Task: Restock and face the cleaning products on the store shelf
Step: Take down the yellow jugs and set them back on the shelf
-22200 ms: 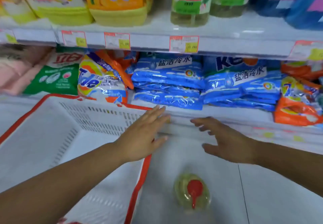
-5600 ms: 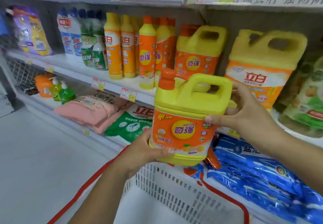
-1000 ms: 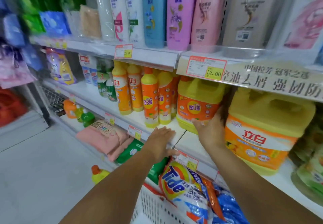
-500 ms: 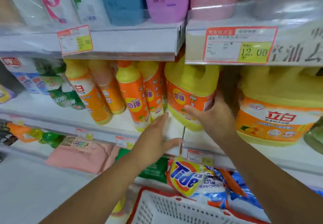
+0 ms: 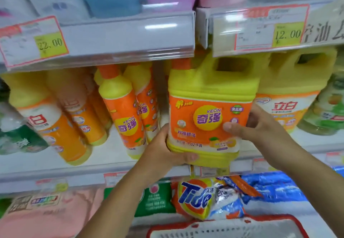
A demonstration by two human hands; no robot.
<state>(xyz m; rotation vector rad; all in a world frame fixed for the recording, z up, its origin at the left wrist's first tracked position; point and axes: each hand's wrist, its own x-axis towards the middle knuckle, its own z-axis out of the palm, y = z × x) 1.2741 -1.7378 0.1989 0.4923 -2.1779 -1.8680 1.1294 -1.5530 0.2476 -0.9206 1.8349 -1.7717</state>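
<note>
Item: we find the KEON jug [image 5: 208, 118] upright at the front edge of the shelf [image 5: 46, 170], long axis vertical, label toward us, cap left | Grip: left hand [image 5: 163, 150] curled under its lower-left corner; right hand [image 5: 260, 126] clasping its right side, thumb on label | Room: narrow gap to slim KEON bottle [image 5: 122, 115], 立白 jug [image 5: 286, 92] just beside | Text: tag [image 5: 270, 29] above reads 12.00

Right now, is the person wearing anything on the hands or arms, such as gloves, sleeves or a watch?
No. The left hand and right hand are bare: no gloves, rings or watch show. The left forearm and right forearm are bare too; no sleeve reaches into view.
</note>
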